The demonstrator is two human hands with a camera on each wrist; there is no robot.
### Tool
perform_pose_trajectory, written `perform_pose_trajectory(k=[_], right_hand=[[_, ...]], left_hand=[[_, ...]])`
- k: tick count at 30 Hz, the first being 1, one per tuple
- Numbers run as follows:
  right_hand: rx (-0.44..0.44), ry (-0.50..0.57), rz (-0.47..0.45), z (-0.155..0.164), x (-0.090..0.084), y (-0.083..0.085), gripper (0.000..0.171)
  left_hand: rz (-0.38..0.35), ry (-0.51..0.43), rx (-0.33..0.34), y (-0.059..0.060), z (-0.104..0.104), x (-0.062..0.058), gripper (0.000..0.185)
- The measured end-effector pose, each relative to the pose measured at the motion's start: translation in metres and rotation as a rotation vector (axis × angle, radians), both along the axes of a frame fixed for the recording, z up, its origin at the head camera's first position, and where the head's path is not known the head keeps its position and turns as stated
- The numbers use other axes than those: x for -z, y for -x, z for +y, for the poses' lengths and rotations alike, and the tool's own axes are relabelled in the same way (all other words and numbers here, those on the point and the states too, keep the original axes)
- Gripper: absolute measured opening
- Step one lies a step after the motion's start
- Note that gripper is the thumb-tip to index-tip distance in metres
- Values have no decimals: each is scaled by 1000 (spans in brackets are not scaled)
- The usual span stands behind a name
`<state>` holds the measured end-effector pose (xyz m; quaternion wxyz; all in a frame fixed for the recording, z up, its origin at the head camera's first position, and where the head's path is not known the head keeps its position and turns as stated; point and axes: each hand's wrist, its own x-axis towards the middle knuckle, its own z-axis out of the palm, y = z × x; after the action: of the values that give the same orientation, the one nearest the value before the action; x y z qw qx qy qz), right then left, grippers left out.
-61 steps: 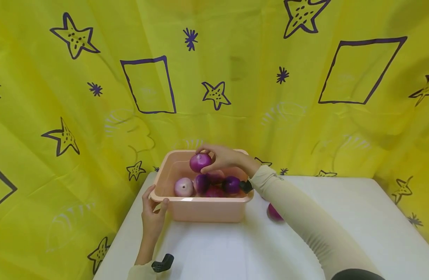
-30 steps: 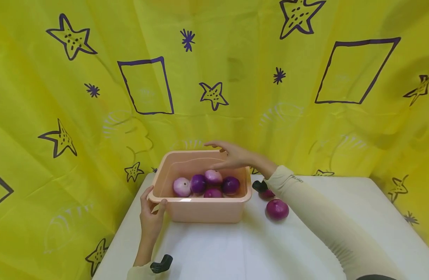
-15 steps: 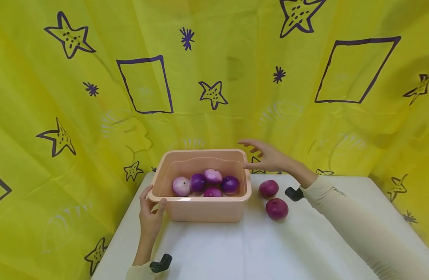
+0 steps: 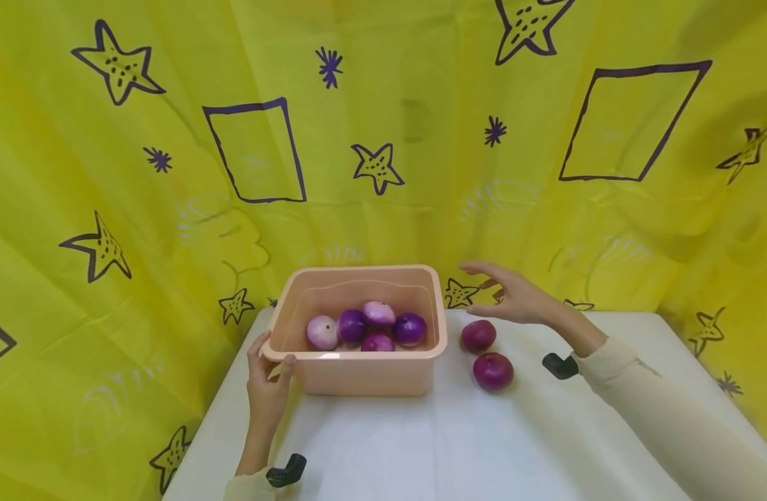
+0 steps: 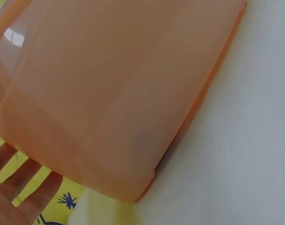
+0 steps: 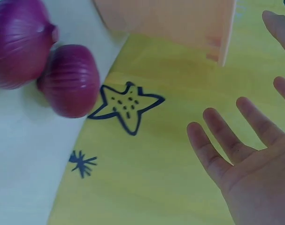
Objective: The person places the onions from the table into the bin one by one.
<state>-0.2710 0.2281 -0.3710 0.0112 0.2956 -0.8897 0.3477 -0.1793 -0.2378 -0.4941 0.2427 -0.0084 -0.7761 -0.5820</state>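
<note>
A peach plastic tub stands on the table with several red onions inside, one of them a pale onion at the left. My left hand grips the tub's front left corner, thumb at the front rim and fingers along the side. In the left wrist view, those fingers touch the outer wall. My right hand hovers right of the tub with fingers spread, holding nothing. Below it on the table lie two red onions, a farther onion and a nearer onion. They sit close together in the right wrist view.
The white table ends at the back against a yellow curtain printed with stars and frames. A black wrist mount sticks out from the right sleeve, and another black mount from the left.
My right hand let go of an onion inside the tub, then moved out to the right, uncovering the two onions on the table. My left hand has stayed at the tub's corner.
</note>
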Motion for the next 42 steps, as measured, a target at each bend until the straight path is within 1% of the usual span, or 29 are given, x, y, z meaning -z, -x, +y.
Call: perform_pose_trajectory(k=[7,10,15,21,23,25,26,32,36,42], right_hand=[[33,4,-32,14,14,-13,78],[41,7,-28,20,26,-19,77],[45,27,-77,31,50,-29,79],[66,29,-126,41,77,-40,75],[61,33,-145,44,84,-43,75],[59,29,-172,46,91,-47,75],[56,24,-187,46,93,-48,75],[-7,8,-244,47,107,-55,73],[-20,3,-270,46,114,-56,71],[-3,6,-292,45,119,-55,64]], left_hand=[[-13,-5,3,-20,16,-35,63],[-1,3,8,-21,17,-36,63],[1,-12,10,-20,15,-34,62],[-12,-8,-12,-6,5,-10,65],[-17,-4,-13,-3,4,-6,66],[-15,-10,-8,-4,5,-8,66],[-12,-10,-3,-6,6,-11,65],[-6,-17,17,-21,16,-36,62],[-24,-7,15,-24,18,-41,61],[-32,7,6,-24,17,-42,62]])
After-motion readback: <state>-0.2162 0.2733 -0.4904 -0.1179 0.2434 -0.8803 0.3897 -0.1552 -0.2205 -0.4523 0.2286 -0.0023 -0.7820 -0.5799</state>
